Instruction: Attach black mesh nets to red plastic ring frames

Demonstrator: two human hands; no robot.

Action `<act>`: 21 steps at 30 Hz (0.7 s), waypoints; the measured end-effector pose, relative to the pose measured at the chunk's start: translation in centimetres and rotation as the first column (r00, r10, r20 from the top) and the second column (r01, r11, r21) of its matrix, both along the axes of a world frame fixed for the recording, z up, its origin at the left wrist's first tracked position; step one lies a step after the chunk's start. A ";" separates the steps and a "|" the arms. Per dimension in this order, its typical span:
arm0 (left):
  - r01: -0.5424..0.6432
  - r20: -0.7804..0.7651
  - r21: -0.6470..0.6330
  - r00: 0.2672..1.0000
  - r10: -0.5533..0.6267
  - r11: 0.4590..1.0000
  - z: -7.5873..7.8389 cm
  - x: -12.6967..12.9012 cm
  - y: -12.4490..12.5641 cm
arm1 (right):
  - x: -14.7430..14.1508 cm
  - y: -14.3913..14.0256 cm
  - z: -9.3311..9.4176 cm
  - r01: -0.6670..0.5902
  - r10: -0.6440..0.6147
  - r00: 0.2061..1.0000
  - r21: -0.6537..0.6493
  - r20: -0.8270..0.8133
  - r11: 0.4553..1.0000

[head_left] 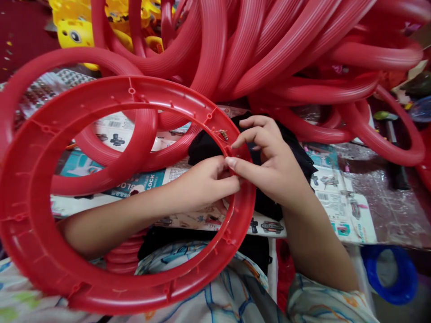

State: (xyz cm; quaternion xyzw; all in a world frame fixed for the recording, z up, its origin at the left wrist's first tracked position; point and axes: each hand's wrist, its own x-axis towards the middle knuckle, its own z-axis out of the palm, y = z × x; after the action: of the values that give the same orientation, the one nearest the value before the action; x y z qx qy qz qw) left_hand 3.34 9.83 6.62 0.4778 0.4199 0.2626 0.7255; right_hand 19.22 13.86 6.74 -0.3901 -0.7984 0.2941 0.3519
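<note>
We record two bare forearms, each ending in a bare hand: left hand (205, 184), right hand (272, 163). No rings, watch or gloves show. Short sleeves (323, 305) sit just behind the right forearm; the garment (215, 291) is pale cloth printed with blue, teal and orange line patterns.

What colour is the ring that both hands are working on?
Red, all over; the ring shows plainly in the head view.
</note>
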 end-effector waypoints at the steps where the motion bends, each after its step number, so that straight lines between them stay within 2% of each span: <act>1: 0.010 0.027 -0.036 1.000 -0.009 0.999 0.0 0.0 0.0 | 0.1 0.1 -0.1 -0.018 0.015 0.999 -0.052 -0.048 0.999; 3: 0.035 0.069 -0.103 0.997 -0.028 0.994 0.1 -0.1 0.0 | 0.4 0.4 0.1 -0.046 0.033 0.990 -0.097 -0.134 0.994; 5: 0.033 0.083 -0.131 0.996 -0.023 0.991 0.2 -0.1 0.0 | 0.8 0.5 0.5 -0.055 0.045 0.987 -0.059 -0.156 0.997; 11: 0.055 0.071 -0.099 0.996 -0.048 0.994 0.1 -0.2 0.0 | 1.2 0.3 1.4 -0.212 0.208 0.977 0.128 0.042 0.969; 15: 0.029 0.038 -0.070 0.999 -0.026 0.997 0.1 0.1 -0.1 | 0.9 0.1 1.1 -0.170 0.157 0.984 0.172 0.084 0.970; 21: -0.058 0.040 -0.078 0.997 0.061 0.995 -0.1 0.4 -0.1 | -0.4 -0.8 0.5 -0.013 -0.007 0.995 0.199 0.100 0.980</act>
State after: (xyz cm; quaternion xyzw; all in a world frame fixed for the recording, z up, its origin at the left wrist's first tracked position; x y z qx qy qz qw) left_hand 3.74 9.71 6.49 0.4312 0.4284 0.2777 0.7439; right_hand 18.81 13.07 7.27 -0.3662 -0.8410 0.1934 0.3483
